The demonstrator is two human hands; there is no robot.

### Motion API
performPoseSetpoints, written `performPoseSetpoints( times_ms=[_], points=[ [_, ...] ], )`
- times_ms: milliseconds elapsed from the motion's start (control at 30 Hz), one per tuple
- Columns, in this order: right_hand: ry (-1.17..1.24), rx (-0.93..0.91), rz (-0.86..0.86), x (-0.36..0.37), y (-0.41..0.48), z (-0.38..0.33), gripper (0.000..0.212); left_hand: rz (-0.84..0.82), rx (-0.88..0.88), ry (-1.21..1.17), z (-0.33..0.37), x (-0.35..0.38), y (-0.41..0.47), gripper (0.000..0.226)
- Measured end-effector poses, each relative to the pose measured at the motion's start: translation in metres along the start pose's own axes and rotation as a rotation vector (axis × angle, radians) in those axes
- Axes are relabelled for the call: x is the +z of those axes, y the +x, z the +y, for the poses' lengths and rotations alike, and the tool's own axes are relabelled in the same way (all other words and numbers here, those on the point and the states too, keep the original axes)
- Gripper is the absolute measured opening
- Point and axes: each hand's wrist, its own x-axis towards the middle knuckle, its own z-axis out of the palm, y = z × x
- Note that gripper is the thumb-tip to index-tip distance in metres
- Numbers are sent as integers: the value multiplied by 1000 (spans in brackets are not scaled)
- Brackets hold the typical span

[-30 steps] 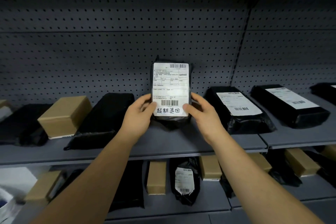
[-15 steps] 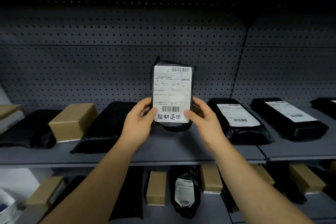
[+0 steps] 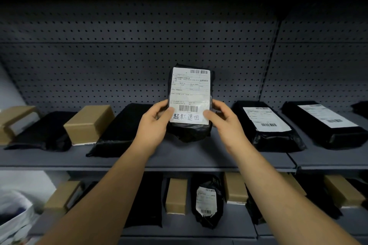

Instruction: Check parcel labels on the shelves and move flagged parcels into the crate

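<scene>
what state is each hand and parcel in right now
held parcel: upright, label facing camera, handwritten mark at bottom
left hand: gripping its left edge
right hand: gripping its right edge
labelled black parcel: lying flat on shelf
brown box: resting on shelf

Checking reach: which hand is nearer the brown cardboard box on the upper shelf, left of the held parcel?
Left. The left hand grips the held parcel's left edge, box-side of it; the right hand grips its far edge. Cardboard box sits untouched.

A black plastic-wrapped parcel [image 3: 190, 105] is held upright above the grey shelf [image 3: 179, 157], its white label [image 3: 189, 95] facing the camera with barcodes and handwritten characters along the bottom edge, gripped at both lower sides.
</scene>
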Motion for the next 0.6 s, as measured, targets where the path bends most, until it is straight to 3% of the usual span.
performPoseSetpoints(
  times_ms=[133, 267, 400, 533, 600],
  points=[
    [31, 36, 14, 6, 2, 2, 50, -35, -31, -55, -3, -1, 2, 32],
    [90, 127, -46, 6, 7, 1, 38, -9, -41, -80, -5, -2, 8, 33],
    [99, 217, -121, 2, 10, -4, 47, -6, -43, -104, -8, 0, 12, 30],
    [151, 298, -83, 5, 6, -8, 76, -26, -27, -129, -8, -8, 14, 26],
    [135, 338, -107, 9, 2, -12, 75, -55, -1, -134, -5, -15, 16, 27]
  ],
)
